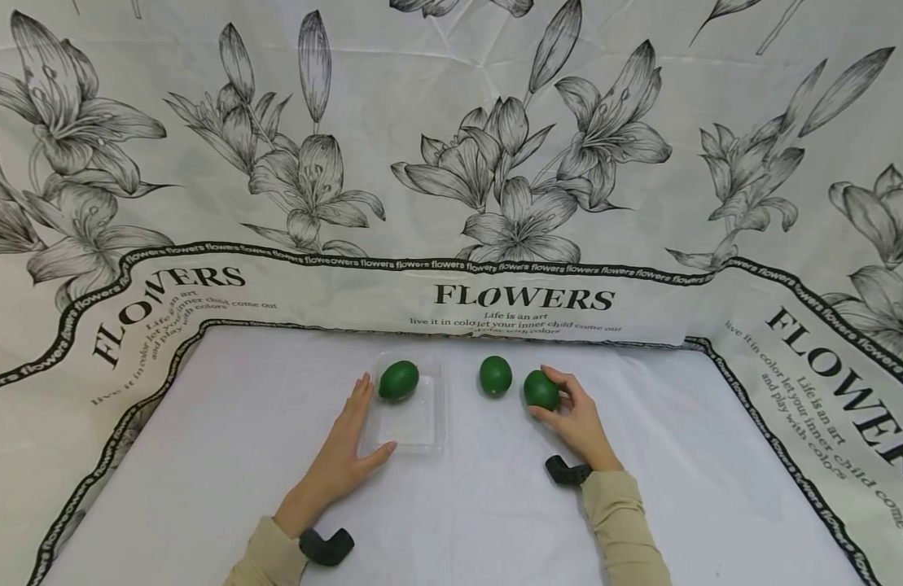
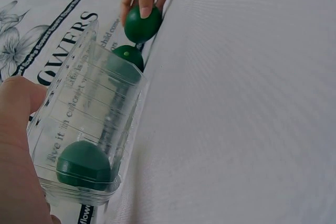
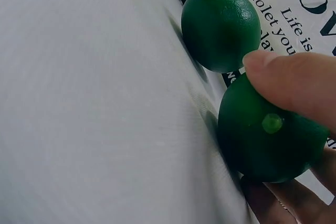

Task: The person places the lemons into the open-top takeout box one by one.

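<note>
A clear plastic box (image 1: 409, 419) stands on the white cloth with one green lime (image 1: 398, 381) in its far part. My left hand (image 1: 343, 446) rests against the box's left side, fingers straight and the thumb spread toward its near edge. The same box (image 2: 86, 114) shows its ribbed wall in the left wrist view. To the right of the box lies a second lime (image 1: 495, 376) on the cloth. My right hand (image 1: 579, 415) holds a third lime (image 1: 541, 391) between thumb and fingers, just right of the second. In the right wrist view, the held lime (image 3: 273, 135) shows its pale stem end.
White cloth (image 1: 488, 505) covers the table. A flower-printed sheet (image 1: 451, 297) with black lettering rises behind it and at both sides. A dark wrist device (image 1: 326, 547) sits at the left wrist and another (image 1: 567, 470) at the right.
</note>
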The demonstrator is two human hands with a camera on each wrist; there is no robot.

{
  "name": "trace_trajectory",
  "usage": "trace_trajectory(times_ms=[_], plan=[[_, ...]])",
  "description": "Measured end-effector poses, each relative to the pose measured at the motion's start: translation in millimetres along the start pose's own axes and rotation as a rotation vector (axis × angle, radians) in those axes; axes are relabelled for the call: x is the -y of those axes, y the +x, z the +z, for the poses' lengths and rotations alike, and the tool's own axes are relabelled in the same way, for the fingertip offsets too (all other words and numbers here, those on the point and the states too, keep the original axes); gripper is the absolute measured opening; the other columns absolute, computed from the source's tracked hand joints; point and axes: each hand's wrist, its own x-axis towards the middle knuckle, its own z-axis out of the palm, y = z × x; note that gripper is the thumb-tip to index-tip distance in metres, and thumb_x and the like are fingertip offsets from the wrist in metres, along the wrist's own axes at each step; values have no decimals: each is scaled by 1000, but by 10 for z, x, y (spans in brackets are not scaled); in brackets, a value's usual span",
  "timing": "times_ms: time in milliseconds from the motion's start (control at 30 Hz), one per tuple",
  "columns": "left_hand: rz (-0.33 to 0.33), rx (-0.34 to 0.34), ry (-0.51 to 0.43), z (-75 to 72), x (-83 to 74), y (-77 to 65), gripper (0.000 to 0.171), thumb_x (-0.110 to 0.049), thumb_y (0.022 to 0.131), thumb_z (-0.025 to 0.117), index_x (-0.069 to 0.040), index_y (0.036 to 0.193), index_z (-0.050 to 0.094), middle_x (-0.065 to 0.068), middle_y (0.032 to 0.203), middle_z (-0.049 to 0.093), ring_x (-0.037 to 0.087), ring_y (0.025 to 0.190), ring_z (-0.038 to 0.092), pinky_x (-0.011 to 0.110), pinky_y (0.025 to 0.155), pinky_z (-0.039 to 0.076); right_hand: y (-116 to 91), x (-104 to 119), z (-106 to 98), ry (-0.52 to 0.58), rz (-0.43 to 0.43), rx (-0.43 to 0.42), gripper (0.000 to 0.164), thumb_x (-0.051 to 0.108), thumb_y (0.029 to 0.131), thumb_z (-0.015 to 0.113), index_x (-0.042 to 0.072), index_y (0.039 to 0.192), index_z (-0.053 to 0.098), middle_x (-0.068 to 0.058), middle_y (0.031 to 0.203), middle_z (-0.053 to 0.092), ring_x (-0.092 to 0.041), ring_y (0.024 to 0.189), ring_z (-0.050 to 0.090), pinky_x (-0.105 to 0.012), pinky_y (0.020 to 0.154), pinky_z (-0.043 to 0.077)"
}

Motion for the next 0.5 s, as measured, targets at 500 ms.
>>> trace_trajectory(times_ms=[500], plan=[[0,5,-10,3,20,3,97,-32,87,73,0,158,15,8,166,9,28,152,7,61,116,18,-24,50,-8,-21,-19,-12,57,1,79,83,-8,126,53,-20,144,51,-35,121,52,-25,90,50]])
